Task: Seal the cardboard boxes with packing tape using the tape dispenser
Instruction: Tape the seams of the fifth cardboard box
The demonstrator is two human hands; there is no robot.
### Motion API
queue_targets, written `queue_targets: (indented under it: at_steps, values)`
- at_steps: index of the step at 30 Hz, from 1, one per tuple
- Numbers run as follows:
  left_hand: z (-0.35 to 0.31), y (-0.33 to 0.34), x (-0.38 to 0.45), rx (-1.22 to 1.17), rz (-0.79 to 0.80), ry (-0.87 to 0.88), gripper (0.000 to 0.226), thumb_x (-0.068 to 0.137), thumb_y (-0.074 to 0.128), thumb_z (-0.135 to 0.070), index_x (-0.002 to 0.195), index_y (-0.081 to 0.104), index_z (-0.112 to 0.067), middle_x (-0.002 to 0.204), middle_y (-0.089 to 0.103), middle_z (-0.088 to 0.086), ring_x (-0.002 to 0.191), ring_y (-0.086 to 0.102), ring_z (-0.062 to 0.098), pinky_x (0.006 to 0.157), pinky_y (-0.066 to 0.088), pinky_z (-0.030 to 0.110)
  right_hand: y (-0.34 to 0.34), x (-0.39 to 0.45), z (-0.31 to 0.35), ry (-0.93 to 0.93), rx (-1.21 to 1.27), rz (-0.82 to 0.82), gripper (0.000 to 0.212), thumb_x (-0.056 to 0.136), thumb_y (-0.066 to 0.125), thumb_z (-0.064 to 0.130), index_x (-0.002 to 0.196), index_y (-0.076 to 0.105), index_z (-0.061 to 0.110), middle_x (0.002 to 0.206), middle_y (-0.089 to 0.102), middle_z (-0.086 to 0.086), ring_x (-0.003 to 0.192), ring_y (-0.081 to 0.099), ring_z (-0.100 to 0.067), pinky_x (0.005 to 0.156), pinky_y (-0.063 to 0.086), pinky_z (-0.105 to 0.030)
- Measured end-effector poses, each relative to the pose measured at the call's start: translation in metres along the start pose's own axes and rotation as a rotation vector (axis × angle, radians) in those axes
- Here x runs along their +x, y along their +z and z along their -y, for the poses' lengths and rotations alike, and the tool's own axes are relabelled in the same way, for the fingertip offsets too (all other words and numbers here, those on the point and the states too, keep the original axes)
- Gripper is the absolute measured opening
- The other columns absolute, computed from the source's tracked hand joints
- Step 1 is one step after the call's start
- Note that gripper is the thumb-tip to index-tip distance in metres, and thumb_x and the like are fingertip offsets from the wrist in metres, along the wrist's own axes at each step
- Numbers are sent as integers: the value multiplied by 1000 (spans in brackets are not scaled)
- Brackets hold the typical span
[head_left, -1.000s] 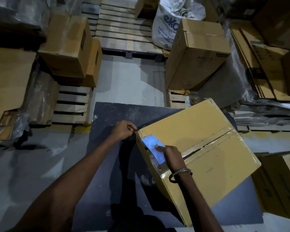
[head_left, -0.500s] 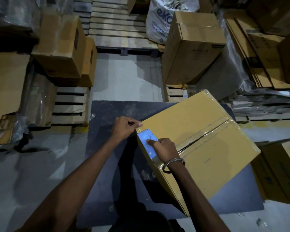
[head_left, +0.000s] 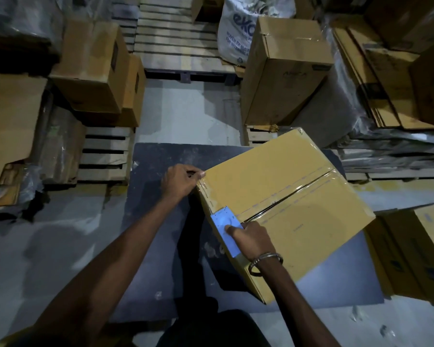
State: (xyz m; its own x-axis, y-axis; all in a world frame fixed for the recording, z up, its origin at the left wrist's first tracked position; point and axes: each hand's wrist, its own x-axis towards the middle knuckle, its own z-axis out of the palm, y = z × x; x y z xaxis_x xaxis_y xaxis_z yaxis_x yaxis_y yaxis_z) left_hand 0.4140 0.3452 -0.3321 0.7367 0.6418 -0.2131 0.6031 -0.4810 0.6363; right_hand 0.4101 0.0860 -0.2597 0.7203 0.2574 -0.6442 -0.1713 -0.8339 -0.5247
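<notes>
Yellow-brown box point(head_left: 298, 211); pale blue label point(head_left: 224, 226); dark grey mat point(head_left: 161, 161).

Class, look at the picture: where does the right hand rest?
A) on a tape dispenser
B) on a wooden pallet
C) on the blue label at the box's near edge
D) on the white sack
C: the right hand presses the blue label at the box's near edge, thumb on it.
</notes>
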Motion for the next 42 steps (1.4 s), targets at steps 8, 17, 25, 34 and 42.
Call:
queue_targets:
  at_steps: [8,17,25,34,42]
  values:
    - [-61,37,-29,227,167,-1,71,109,27,-61,151,44,-7,158,44,20,145,39,39,113,36,53,4,-20,8,-28,-27,-74,44,81,58,56,67,61,14,78,69,-8,73,64,-30,60,42,-33]
    - [-43,64,-29,283,-1,96,76,106,34,-66,150,44,-4,154,44,21,145,32,38,112,37,55,-1,-33,-19,-2,-1,-15,58,69,50,65,88,65,13,103,72,-14,90,68,-34,69,46,-33]
    - [-45,72,-29,382,8,72,88,105,17,-72,166,19,-8,173,15,20,162,6,35,126,-1,63,1,-55,-46,25,-112,-77,63,76,46,67,104,68,15,110,67,-8,100,66,-33,88,55,-40]
    - [-51,104,-87,538,-13,295,96,101,4,-78,168,1,-10,176,-5,11,163,-10,23,131,-4,51,8,-59,-52,-53,-192,-133,52,91,46,60,107,65,14,112,67,-10,101,65,-33,81,52,-37]
    - [-52,103,-84,610,-1,269,93,101,1,-77,167,-8,-12,175,-14,10,162,-17,23,130,-8,50,-1,-83,-88,-16,-217,-133,46,94,51,56,95,68,14,108,69,-9,103,65,-33,76,48,-35]
